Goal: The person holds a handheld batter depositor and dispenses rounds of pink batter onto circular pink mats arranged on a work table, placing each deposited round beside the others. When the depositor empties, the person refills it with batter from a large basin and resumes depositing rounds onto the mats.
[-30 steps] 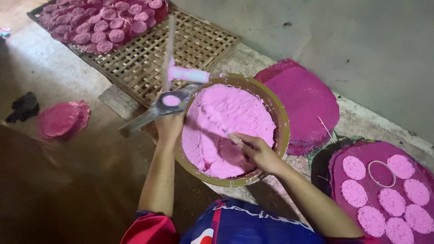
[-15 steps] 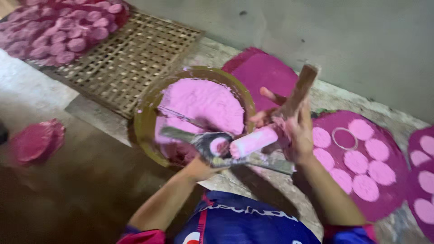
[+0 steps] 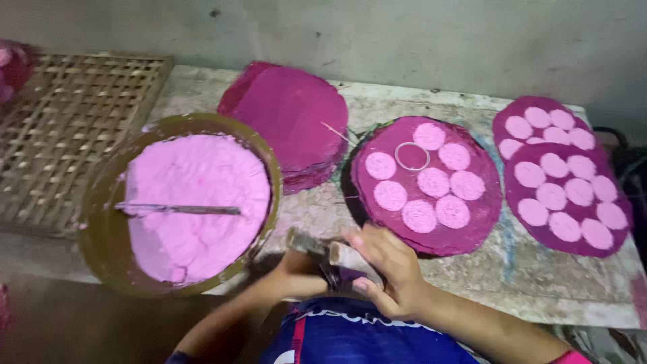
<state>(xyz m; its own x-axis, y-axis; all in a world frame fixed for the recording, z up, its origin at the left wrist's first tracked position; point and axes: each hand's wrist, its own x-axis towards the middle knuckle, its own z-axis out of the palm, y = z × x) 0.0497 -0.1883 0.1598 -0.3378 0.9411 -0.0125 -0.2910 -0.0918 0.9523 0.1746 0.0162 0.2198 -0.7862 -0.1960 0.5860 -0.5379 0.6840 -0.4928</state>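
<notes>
No packages, labels, signs or screens in view, as far as the blurred edges show.

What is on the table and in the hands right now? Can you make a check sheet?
Surface: pale stained table, smeared with pink.
Job's things: wooden tool gripped in both hands near the table edge; bowl of pink paste with a flat stick lying in it.
Clutter: bare purple mat stack; middle mat with seven pink discs and a ring; two overlapping mats of discs at the right; woven tray at the left.
Grippers: left hand and right hand both closed on the tool.
Cables: nothing seen.
Surroundings: grey wall behind; dark floor below.
</notes>
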